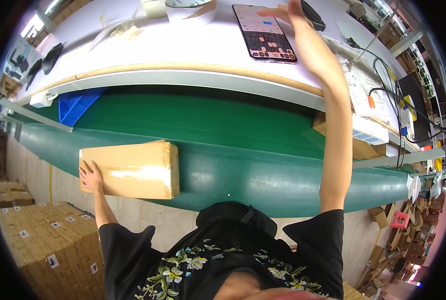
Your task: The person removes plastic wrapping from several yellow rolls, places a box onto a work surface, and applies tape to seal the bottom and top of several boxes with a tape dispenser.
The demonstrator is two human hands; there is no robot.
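My left hand (90, 178) lies flat with fingers spread on the left end of a taped brown cardboard box (128, 169). The box rests on the green work surface (218, 170) in front of me. My right arm reaches up to the white shelf, where my right hand (294, 14) is over a smartphone (269, 42). One finger stretches toward the phone's lit screen, which shows a chat and a dark keyboard. The upper part of that hand is cut off by the picture's edge. Nothing shows in its grasp.
On the white shelf (158, 52) stand a bowl (190, 11) and clear plastic bags (115, 32). Cables (395, 95) hang at the right. A blue tray-like piece (79, 106) sits beneath the shelf. Stacked cartons (53, 245) stand on the left floor, with a red crate (400, 220) at right.
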